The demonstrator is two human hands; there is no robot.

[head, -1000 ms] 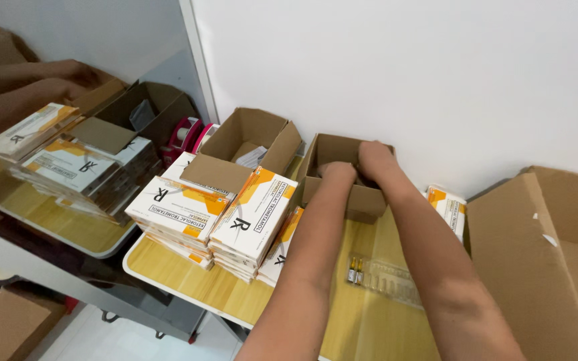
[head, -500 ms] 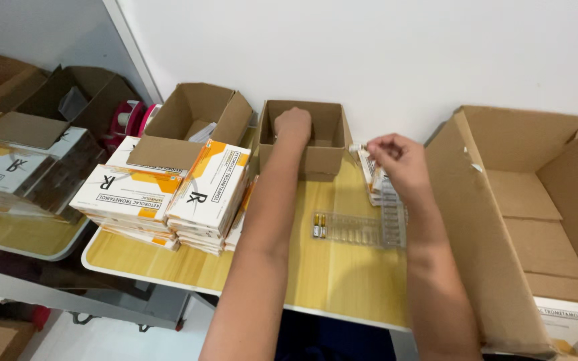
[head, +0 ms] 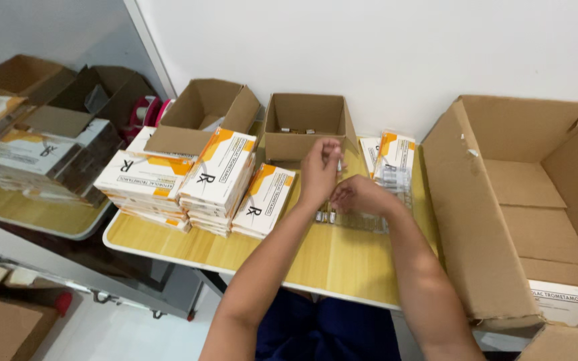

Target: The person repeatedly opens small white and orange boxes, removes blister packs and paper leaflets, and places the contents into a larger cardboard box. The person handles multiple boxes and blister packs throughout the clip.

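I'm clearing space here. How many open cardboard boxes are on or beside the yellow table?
3: a small open box at the back left, another small box behind the hands, one large box on the right. The mirror shows reflections only.

My yellow wooden table [head: 342, 267] stands against a plain white wall [head: 382, 53]; left of the table, a mirror [head: 48, 80], pale floor [head: 122, 331] below.

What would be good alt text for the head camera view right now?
A person's left hand and right hand meet over a clear tray of small vials on a yellow wooden table, between stacks of white-and-orange boxes, two small open cartons and a large open carton.
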